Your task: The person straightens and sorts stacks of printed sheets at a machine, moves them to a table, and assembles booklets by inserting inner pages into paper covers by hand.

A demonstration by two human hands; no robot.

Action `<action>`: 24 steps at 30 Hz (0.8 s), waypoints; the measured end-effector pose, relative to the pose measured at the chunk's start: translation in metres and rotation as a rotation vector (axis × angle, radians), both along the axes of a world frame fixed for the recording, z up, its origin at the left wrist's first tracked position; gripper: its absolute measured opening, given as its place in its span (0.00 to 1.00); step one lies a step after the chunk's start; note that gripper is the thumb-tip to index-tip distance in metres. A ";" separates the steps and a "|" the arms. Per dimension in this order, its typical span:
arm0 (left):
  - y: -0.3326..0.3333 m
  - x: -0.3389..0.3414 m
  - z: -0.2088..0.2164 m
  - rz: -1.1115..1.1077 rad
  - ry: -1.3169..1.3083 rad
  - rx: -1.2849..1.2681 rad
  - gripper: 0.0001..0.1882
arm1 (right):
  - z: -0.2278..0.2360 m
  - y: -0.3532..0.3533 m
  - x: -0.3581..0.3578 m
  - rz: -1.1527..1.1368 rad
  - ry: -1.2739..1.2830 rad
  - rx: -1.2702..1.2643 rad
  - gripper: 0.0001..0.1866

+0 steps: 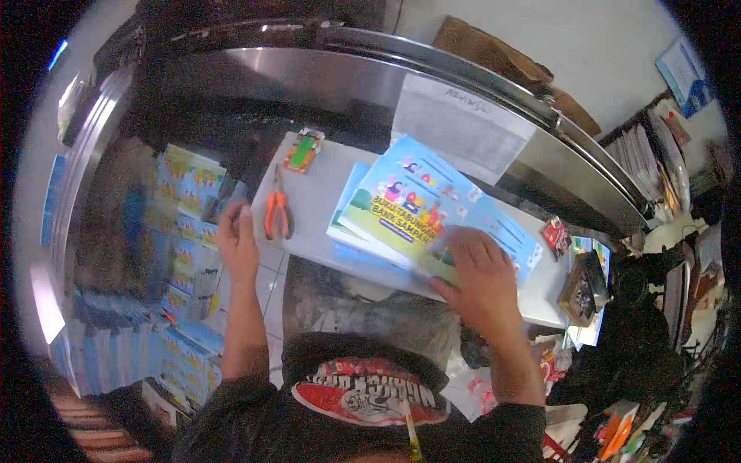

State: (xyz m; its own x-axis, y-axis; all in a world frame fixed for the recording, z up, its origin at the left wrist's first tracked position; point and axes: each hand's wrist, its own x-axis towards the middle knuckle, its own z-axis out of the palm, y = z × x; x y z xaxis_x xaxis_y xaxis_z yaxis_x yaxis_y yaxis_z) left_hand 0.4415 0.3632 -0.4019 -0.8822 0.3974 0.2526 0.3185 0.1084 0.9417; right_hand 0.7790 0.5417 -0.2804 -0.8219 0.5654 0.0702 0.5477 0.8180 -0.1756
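Observation:
A loose stack of blue and green booklets with cartoon figures on the cover lies on a narrow white tabletop. My right hand rests palm down on its right part, fingers stretched over the top cover. Off the table's left end my left hand hangs in the air, slightly blurred, thumb apart from bent fingers, with nothing seen in it. Beside it on the tabletop are orange-handled pliers. A small green and orange packet sits at the far left corner.
More booklets stand in piles to the left of the table. A small box of dark bits and a red packet sit at the right end. Behind runs a metal rail with a paper sheet against it.

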 end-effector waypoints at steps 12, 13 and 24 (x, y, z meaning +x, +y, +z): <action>0.026 -0.049 -0.045 0.202 0.011 -0.016 0.21 | 0.088 0.070 -0.011 -0.008 -0.084 -0.078 0.19; 0.028 -0.045 -0.040 0.226 -0.040 -0.009 0.22 | 0.109 0.087 -0.024 -0.149 -0.026 -0.073 0.20; 0.021 -0.036 -0.034 0.281 0.149 -0.282 0.23 | 0.048 0.207 -0.180 -0.088 -0.144 0.389 0.23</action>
State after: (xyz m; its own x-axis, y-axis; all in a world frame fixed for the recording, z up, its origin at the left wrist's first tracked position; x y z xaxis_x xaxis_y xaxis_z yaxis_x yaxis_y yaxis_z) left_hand 0.4057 0.3847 -0.4356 -0.9281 0.2186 0.3015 0.3703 0.4575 0.8084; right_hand 0.5992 0.7482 -0.2320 -0.7885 0.5881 0.1803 0.6151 0.7570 0.2205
